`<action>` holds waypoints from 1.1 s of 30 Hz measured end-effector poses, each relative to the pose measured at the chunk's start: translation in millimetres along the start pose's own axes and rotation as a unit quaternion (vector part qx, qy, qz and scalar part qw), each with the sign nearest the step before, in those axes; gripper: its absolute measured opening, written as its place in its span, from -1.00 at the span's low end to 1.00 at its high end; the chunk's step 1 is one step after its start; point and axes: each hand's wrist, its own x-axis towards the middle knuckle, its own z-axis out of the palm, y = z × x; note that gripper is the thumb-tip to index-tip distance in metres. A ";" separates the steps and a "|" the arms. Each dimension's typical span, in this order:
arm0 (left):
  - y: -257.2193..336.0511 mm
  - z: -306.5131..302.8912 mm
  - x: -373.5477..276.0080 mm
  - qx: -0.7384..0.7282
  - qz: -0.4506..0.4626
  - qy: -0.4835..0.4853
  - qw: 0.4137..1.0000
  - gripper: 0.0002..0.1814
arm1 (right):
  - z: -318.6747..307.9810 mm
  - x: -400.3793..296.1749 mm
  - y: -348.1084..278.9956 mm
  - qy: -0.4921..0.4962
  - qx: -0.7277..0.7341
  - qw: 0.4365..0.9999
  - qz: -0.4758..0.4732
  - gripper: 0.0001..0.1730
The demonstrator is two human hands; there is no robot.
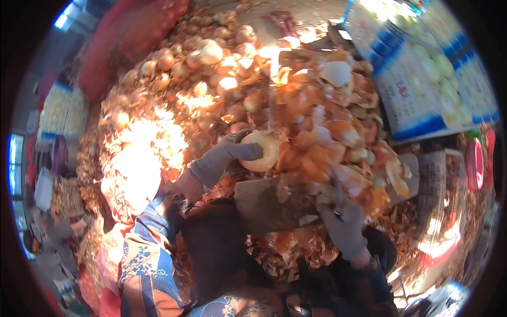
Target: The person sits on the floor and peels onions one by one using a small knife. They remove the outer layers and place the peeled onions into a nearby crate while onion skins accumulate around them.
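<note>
In a grey glove, my left hand [214,162] grips a pale onion [262,155] whose papery root end points away from me. My right hand [345,230], also gloved, holds a small knife [336,184], its blade pointing away from my body. The knife is apart from the onion, to its right and nearer me. Under and between the hands lies a worn board [257,204]. Brown onion skins [313,154] heap over the board's far side. Beyond my left hand spreads a pile of unpeeled onions [182,65], partly washed out by sunlight.
Blue-and-white bags of peeled onions [414,85] stand at the far right. Nearer on that side are a plastic crate [439,190] and a pink basin [474,164]. A red mesh sack [130,43] lies at the far left. Another person [51,245] sits at the left rim.
</note>
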 end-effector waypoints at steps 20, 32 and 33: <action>-17.8 147.1 -35.2 0.247 -0.019 -0.035 0.968 -0.31 | -19.3 -50.6 19.5 0.046 -0.041 0.994 -0.093 -0.80; -40.9 163.3 -55.3 0.198 0.024 0.011 0.980 -0.36 | -9.9 -33.7 33.4 0.097 -0.099 0.973 -0.184 -0.76; -46.6 158.1 -54.5 0.197 0.035 0.022 0.980 -0.34 | -8.5 -31.1 36.0 0.089 -0.100 0.972 -0.193 -0.76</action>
